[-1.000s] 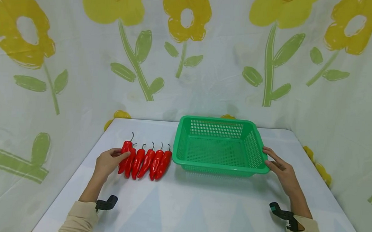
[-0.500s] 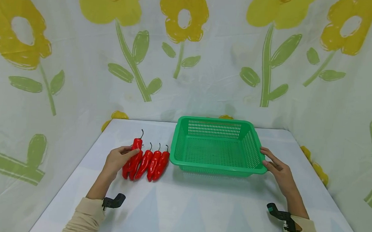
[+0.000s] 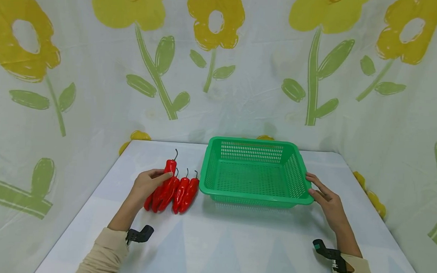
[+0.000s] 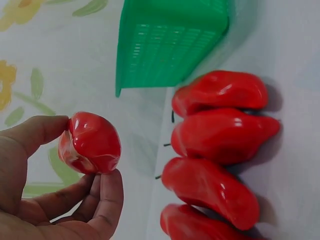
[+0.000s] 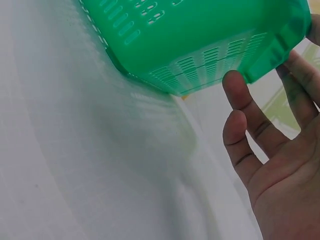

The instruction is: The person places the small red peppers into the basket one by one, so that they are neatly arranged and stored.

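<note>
- Left hand (image 3: 148, 186): fingers pinched a pepper (image 4: 92, 142) above other peppers (image 4: 225, 135); slack hold risked a drop.
- Right hand (image 3: 330, 204): fingers gripped basket (image 3: 254, 197) at right rim; tugging risked tilting.

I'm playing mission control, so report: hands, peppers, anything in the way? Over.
Left hand: pinching one red pepper, held above the other peppers. Right hand: touching green basket at its rim. Nothing seen blocking pepper from basket.
</note>
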Motion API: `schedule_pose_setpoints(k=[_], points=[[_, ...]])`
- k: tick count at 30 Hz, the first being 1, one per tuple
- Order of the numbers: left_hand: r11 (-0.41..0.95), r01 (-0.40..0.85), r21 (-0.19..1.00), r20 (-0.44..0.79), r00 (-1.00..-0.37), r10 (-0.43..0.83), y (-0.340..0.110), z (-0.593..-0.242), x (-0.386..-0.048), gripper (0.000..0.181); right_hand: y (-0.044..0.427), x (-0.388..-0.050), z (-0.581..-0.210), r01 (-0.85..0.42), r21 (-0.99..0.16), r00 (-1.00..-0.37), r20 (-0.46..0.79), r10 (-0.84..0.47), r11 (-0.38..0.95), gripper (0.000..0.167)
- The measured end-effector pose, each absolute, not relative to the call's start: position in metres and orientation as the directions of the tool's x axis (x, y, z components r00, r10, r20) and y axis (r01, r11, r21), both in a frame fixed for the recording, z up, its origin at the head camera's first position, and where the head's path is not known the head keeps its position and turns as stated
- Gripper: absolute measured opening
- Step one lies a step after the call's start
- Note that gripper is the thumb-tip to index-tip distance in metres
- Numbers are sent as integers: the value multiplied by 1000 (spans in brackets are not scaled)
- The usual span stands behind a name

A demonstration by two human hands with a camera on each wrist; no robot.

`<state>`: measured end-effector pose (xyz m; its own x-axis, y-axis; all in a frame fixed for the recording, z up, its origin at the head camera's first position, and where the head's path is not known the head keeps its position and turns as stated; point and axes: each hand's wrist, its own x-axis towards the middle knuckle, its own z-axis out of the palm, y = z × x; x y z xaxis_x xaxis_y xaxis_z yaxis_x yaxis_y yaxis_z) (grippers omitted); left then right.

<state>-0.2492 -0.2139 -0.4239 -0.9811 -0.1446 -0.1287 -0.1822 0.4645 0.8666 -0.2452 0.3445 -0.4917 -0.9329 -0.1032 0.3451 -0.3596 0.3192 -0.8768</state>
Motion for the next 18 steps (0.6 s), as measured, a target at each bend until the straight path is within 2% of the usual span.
schedule_pose_setpoints(k=[18], points=[[412, -170, 895, -166, -985, -44, -174, -398, -261, 73, 343, -245, -490, -354, -879, -935, 342, -96, 318, 44]])
